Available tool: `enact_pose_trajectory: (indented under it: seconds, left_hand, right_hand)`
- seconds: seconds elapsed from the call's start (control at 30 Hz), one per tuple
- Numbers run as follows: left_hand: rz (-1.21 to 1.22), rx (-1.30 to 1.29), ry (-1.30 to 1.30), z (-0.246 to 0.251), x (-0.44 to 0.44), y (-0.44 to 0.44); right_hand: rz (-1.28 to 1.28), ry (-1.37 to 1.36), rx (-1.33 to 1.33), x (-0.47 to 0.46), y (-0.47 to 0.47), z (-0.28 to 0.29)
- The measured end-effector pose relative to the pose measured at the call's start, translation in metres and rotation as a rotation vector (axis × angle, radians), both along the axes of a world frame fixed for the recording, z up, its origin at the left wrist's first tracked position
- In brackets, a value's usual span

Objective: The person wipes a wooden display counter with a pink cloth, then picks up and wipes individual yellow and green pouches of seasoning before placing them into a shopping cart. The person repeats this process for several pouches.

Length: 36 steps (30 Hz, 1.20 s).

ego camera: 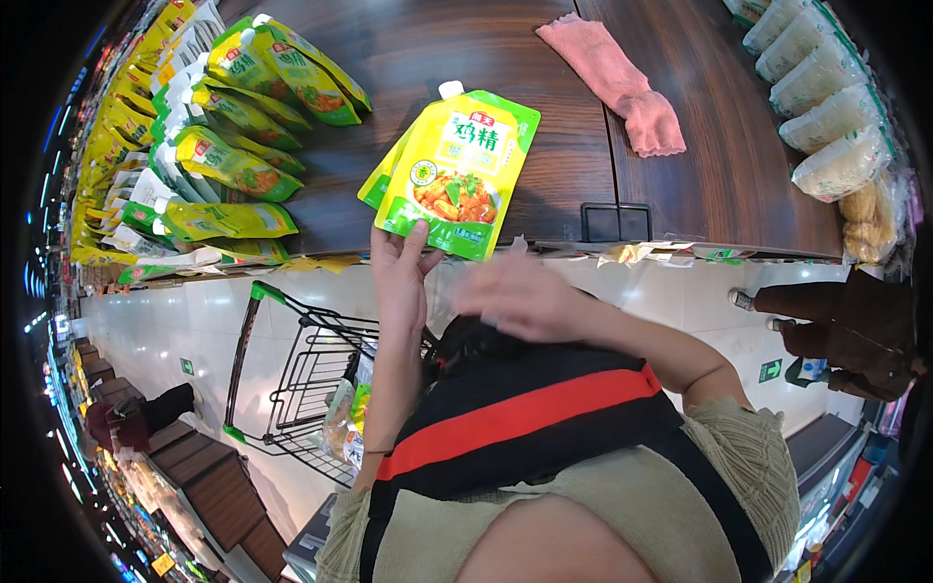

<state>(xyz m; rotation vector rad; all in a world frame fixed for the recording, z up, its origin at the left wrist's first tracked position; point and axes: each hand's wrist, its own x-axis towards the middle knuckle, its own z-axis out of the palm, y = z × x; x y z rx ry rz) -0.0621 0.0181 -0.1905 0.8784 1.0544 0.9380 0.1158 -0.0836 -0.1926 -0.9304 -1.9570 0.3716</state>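
Observation:
My left hand grips the lower left corner of a yellow and green spouted seasoning pouch, its thumb on the front. The pouch has a white cap and bears writing and a picture of a cooked dish. Behind it shows the edge of a second similar pouch; whether my fingers also hold that one is hidden. Blurred, my right hand hovers below the pouch's lower right corner, in front of my black apron with a red band. Its finger positions are unclear.
Similar pouches stand in rows at the left of the dark wooden display table. A pink cloth lies across a board seam. Clear-wrapped packs line the right side. A shopping cart holds goods; two other people stand farther off.

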Motion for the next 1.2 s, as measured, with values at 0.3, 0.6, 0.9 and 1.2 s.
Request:
enact_pose_trajectory:
  seconds: [0.3, 0.6, 0.9, 1.2]
  left_hand:
    - [0.015, 0.014, -0.029, -0.001, 0.002, -0.003]
    - [-0.01, -0.021, -0.003, -0.005, -0.001, 0.0]
    - [0.034, 0.009, -0.021, 0.001, 0.006, -0.007]
    - [0.048, 0.001, -0.043, -0.001, 0.006, -0.008]
  right_hand:
    - [-0.627, -0.062, -0.223, 0.037, 0.088, 0.007]
    - [0.053, 0.17, 0.014, -0.009, 0.019, 0.016]
    - [-0.513, -0.242, 0.002, 0.047, 0.126, 0.012]
    - [-0.509, -0.331, -0.242, 0.083, 0.043, 0.024]
